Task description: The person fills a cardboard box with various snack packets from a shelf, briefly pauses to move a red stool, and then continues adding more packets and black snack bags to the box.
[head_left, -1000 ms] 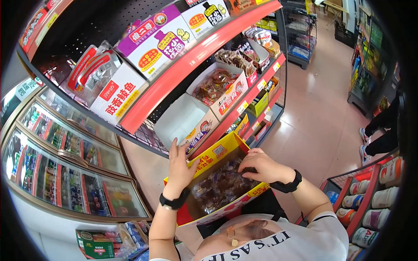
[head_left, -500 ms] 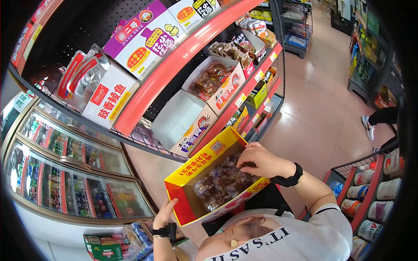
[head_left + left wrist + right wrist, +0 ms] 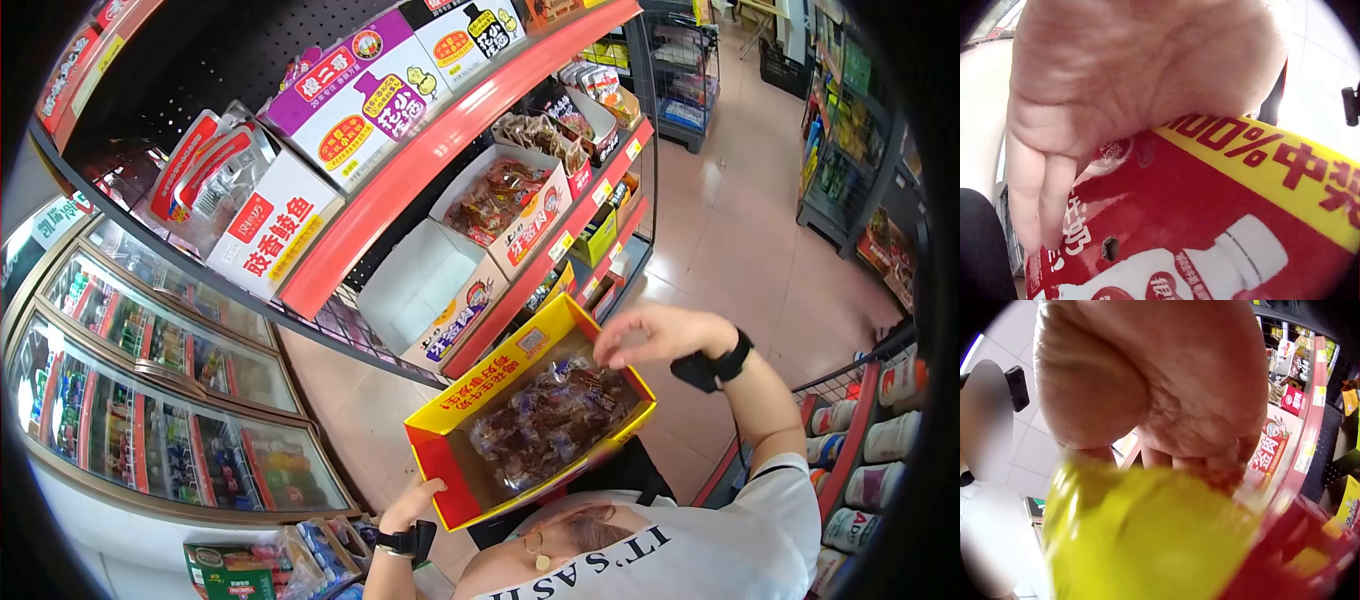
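Note:
In the head view a yellow and red cardboard box [image 3: 447,472] is tilted in front of the person's body. Brown snack packets [image 3: 545,425] in clear plastic wrap fill much of it. My left hand [image 3: 405,507] grips its left end, thumb over the rim; in the left wrist view the fingers [image 3: 1057,194] lie along the printed red outer side. My right hand [image 3: 655,335] hovers by the box's far right corner with loosely bent fingers, no packet visible in it. The right wrist view shows blurred yellow cardboard [image 3: 1154,537] below that palm, hiding the fingertips.
Beyond the box stands a red-edged shelf [image 3: 460,135]. On it are an open white carton [image 3: 415,280], a carton of reddish packets [image 3: 500,195] and a carton of fish packs [image 3: 275,230]. Glass-door coolers [image 3: 170,420] line the left, and a rack of cans [image 3: 880,435] stands right.
My left hand has left the box's far side, by the white carton, and taken hold of its left end. The right hand has lifted away from the packets. The box has shifted right.

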`<control>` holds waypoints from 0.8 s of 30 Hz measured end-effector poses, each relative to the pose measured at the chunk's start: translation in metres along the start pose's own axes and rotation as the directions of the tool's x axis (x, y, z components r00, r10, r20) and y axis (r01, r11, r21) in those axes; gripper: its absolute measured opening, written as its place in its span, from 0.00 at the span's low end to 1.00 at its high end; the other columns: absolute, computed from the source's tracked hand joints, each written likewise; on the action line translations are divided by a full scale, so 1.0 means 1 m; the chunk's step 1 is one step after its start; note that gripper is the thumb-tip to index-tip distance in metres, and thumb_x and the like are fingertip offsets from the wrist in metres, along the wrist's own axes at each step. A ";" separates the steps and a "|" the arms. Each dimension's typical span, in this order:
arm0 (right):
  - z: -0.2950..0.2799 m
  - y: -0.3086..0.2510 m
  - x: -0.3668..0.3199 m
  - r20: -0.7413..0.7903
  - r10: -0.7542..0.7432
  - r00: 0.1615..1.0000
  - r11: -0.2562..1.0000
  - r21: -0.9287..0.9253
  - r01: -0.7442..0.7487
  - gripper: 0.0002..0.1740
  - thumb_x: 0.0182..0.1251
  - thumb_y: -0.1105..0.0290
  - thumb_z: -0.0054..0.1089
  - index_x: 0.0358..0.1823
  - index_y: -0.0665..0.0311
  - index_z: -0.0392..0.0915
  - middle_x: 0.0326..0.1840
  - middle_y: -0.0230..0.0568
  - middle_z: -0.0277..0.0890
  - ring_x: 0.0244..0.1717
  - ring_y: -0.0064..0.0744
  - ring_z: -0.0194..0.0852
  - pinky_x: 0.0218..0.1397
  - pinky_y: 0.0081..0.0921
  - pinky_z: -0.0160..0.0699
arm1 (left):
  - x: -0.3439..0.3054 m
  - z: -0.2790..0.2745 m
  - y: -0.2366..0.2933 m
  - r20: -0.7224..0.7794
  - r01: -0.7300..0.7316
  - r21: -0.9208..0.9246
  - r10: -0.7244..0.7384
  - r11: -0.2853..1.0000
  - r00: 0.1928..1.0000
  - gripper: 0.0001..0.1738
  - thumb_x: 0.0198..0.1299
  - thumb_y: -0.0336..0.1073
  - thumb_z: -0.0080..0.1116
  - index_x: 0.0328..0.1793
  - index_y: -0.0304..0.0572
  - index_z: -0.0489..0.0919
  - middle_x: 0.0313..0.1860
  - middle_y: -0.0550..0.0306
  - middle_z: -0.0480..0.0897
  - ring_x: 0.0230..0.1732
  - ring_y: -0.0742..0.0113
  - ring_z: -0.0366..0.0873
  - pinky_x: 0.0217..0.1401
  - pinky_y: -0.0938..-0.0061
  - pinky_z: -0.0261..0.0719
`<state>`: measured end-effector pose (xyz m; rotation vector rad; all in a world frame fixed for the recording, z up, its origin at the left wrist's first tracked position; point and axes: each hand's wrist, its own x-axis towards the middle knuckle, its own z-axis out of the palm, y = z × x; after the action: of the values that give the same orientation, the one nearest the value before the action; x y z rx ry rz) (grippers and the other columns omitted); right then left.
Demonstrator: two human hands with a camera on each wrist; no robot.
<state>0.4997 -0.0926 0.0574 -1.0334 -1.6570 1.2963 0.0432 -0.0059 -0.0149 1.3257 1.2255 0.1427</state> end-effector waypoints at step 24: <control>-0.062 0.000 0.255 -0.526 0.237 0.817 0.387 -0.720 -0.576 0.17 0.48 0.71 0.60 0.43 0.67 0.81 0.47 0.53 0.79 0.47 0.48 0.80 0.48 0.39 0.79 | -0.003 0.042 0.054 -0.041 -0.209 0.233 0.224 0.950 0.974 0.18 0.58 0.33 0.45 0.53 0.29 0.72 0.46 0.54 0.79 0.48 0.66 0.73 0.54 0.73 0.69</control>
<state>0.4626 0.1651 0.0920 -2.2844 -1.8175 0.3561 0.1014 -0.0174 0.0192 1.6680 1.1751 0.2088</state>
